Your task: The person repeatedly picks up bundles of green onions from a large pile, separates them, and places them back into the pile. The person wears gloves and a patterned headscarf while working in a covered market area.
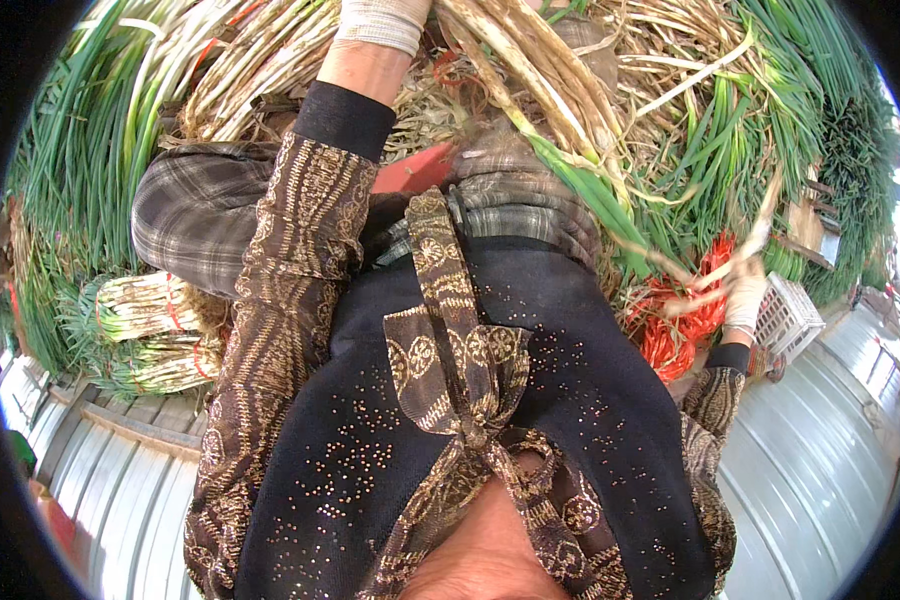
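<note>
My left hand wears a white knit glove at the top edge; its fingers are cut off by the frame. Just to its right, a loose bunch of long green onions slants over my lap, pale stalks brown with soil and dry skin. Far out to the right is my right hand, also gloved and blurred. Pale withered leaf strips lie across its fingers; whether they are gripped is unclear. Beside that hand is a tangled heap of red plastic twine.
Piled green onions rise at left, with more green leaves at right. Tied bundles with red bands lie by my knee. A white plastic crate stands past my right hand. Ribbed metal sheeting shows behind me.
</note>
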The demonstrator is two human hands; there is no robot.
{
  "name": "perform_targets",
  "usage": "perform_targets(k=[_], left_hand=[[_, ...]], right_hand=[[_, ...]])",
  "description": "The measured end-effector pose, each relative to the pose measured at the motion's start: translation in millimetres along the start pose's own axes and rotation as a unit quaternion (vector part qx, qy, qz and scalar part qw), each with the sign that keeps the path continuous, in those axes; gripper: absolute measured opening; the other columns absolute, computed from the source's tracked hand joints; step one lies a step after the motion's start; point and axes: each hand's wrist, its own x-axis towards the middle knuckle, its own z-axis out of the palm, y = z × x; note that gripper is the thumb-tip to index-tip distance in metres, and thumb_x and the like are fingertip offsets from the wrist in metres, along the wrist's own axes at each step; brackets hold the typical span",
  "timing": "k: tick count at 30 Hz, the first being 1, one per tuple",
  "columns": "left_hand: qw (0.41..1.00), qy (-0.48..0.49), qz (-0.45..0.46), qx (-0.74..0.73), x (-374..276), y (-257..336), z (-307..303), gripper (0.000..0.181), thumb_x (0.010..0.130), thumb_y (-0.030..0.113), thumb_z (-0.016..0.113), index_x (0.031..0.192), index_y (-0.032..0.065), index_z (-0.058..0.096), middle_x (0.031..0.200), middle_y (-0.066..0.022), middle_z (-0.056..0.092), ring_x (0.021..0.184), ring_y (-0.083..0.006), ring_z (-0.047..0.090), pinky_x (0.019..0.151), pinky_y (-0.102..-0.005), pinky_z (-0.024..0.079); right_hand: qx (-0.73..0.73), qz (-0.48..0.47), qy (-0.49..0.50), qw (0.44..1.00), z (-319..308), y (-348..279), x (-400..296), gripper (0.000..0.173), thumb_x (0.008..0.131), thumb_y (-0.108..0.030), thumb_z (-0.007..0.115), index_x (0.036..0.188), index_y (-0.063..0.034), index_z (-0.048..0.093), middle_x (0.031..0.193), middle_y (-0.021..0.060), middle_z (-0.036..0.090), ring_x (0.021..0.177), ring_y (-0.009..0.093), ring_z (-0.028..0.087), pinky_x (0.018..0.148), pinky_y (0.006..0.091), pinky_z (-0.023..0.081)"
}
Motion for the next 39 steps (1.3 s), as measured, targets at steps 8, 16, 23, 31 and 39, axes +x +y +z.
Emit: perform_targets(k=[8,16,23,31,39], left_hand=[[1.0,0.005,0.003,0.023,1,4,1,0.01,0.092,0.014,0.063,0.087,0.005,0.063,0.081,-0.0105,0.065,0.074,-0.0277,0.062,0.071,-0.0402,0.054],[1.0,0.0,0.018,0.008,17,1,-33,0.007,0.092,0.013,0.063,0.091,0.0058,0.063,0.084,-0.0101,0.065,0.08,-0.0264,0.062,0.078,-0.0402,0.053],[0.999,-0.008,0.044,0.016,12,-6,-24,0.006,0.09,0.009,0.064,0.096,0.0072,0.062,0.089,-0.0086,0.065,0.083,-0.0252,0.063,0.079,-0.0394,0.053],[0.998,-0.031,0.042,0.032,4,9,-46,0.01,0.089,0.014,0.064,0.095,0.0057,0.063,0.09,-0.0101,0.066,0.086,-0.0273,0.064,0.083,-0.0405,0.054],[0.998,-0.033,0.028,0.047,1,4,-27,0.008,0.091,0.011,0.063,0.095,0.0052,0.063,0.089,-0.0098,0.067,0.085,-0.0266,0.065,0.08,-0.0394,0.055]], right_hand=[[-0.14,-0.298,-0.106,0.938,137,-164,-49,0.064,0.082,-0.019,0.075,0.142,-0.0066,0.054,0.139,0.0179,0.058,0.128,0.033,0.057,0.11,0.0406,0.044],[-0.067,-0.433,-0.11,0.892,206,-173,-25,0.027,0.085,-0.012,0.075,0.111,-0.007,0.066,0.102,0.0145,0.066,0.091,0.034,0.064,0.08,0.0403,0.053],[0.746,-0.053,-0.385,0.541,190,-240,-26,0.012,0.097,-0.018,0.068,0.1,-0.0061,0.066,0.079,-0.0027,0.05,0.057,0.006,0.038,0.056,0.0211,0.035],[0.715,-0.101,0.049,0.69,25,-48,15,0.007,0.099,-0.008,0.061,0.104,-0.0035,0.058,0.079,-0.0015,0.051,0.06,0.009,0.044,0.054,0.0231,0.042],[0.024,-0.165,0.031,0.986,95,-106,-18,0.041,0.088,-0.014,0.075,0.126,-0.0029,0.065,0.115,0.0121,0.07,0.104,0.02,0.068,0.094,0.0332,0.053]])
